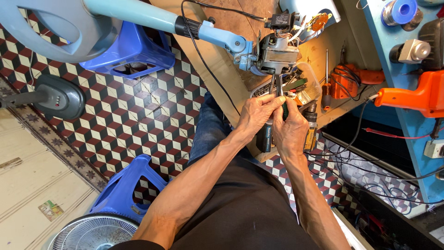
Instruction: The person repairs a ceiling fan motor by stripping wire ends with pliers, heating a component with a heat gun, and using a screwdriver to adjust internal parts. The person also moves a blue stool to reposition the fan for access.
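Note:
A light blue fan stand (148, 16) lies across the wooden workbench (222, 55), its bare motor (276, 54) exposed at the end with wires on top. My left hand (256, 113) and my right hand (289, 132) meet just below the motor. Both close around a green-handled screwdriver (281, 95), whose metal shaft points up into the motor's underside. My forearms reach in from the bottom of the view.
A clear tub of parts (305, 85) and a cordless drill (311, 127) sit beside my hands. Blue plastic stools (132, 48) stand on the patterned floor. A grey fan base (60, 97) lies left, a fan grille (95, 234) below. An orange tool (416, 95) hangs right.

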